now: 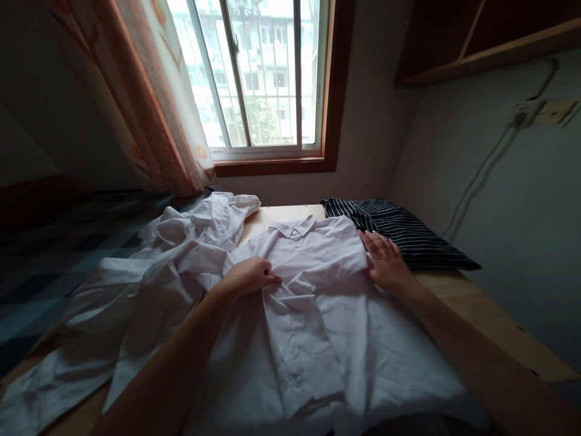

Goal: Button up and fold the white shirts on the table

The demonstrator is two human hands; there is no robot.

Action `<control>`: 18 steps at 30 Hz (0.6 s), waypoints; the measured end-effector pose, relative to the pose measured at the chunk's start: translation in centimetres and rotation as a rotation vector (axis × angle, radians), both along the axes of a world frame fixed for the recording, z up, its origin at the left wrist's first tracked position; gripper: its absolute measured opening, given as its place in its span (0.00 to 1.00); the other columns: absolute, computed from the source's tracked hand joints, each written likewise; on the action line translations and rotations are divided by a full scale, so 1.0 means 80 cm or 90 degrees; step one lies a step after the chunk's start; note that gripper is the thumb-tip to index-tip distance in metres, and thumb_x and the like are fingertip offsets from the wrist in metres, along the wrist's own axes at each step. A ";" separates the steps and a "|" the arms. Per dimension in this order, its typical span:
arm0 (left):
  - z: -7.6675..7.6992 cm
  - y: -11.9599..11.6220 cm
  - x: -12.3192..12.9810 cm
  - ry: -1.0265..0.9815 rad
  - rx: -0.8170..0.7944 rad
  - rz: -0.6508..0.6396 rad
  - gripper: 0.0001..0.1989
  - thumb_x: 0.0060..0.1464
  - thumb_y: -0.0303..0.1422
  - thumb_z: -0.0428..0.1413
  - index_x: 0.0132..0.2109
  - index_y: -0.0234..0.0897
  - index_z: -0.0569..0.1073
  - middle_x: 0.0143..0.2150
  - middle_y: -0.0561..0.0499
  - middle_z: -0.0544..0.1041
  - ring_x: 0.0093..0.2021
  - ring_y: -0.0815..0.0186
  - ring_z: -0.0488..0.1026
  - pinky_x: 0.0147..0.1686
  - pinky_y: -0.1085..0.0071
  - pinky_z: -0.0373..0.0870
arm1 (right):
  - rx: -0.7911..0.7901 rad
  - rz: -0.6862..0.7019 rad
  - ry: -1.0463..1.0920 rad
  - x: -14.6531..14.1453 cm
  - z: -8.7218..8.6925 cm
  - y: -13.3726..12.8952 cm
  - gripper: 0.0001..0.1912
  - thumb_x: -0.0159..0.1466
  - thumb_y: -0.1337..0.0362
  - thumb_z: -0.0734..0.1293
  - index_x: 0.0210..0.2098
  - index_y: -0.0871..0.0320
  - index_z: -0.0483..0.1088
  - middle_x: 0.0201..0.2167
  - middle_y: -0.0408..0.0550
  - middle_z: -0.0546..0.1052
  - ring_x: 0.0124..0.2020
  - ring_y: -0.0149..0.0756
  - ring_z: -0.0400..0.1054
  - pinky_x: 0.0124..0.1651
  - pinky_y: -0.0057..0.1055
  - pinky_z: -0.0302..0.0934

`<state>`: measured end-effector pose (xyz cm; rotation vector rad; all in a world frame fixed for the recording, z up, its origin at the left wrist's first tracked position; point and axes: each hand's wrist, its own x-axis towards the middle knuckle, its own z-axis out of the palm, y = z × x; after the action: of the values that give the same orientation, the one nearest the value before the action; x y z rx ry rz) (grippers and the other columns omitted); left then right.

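Note:
A white collared shirt (336,248) lies spread on a light wooden board, its collar toward the window and a sleeve folded down across its front. My left hand (254,275) is closed on the shirt's fabric near the middle of the chest, thumb and fingers pinching a fold. Against the shirt's right edge rests my right hand (384,257), its fingers stretched out and flat, close to a black striped pillow.
Crumpled white cloth (181,242) lies at the left. The black striped pillow (403,233) sits at the back right of the wooden board (490,315). Behind are a window (267,79) and a curtain (149,91). A cable (481,166) hangs down the right wall.

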<state>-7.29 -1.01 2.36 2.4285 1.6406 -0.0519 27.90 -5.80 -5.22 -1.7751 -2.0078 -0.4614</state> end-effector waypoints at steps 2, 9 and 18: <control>-0.001 -0.002 0.003 0.016 0.015 -0.004 0.17 0.52 0.49 0.58 0.27 0.39 0.74 0.26 0.51 0.75 0.29 0.62 0.71 0.26 0.71 0.53 | 0.003 -0.026 0.028 0.005 0.000 0.006 0.39 0.61 0.66 0.61 0.72 0.53 0.51 0.66 0.55 0.65 0.66 0.50 0.56 0.68 0.49 0.49; -0.001 -0.009 0.010 0.055 0.060 -0.023 0.14 0.56 0.45 0.56 0.32 0.39 0.77 0.33 0.46 0.79 0.35 0.58 0.74 0.30 0.70 0.57 | 0.028 -0.104 0.149 0.040 0.008 0.020 0.35 0.60 0.66 0.61 0.67 0.58 0.60 0.58 0.59 0.70 0.58 0.52 0.64 0.57 0.46 0.62; -0.007 -0.005 0.008 0.023 0.054 -0.047 0.16 0.56 0.46 0.56 0.29 0.39 0.75 0.31 0.47 0.78 0.33 0.59 0.73 0.29 0.70 0.55 | -0.110 -0.080 0.099 0.059 -0.002 0.018 0.37 0.58 0.63 0.65 0.67 0.52 0.62 0.65 0.55 0.66 0.64 0.53 0.59 0.64 0.48 0.56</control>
<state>-6.61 -1.41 1.80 2.5660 1.5977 -0.0393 32.61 -4.36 -5.39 -1.9833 -1.8854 -0.1836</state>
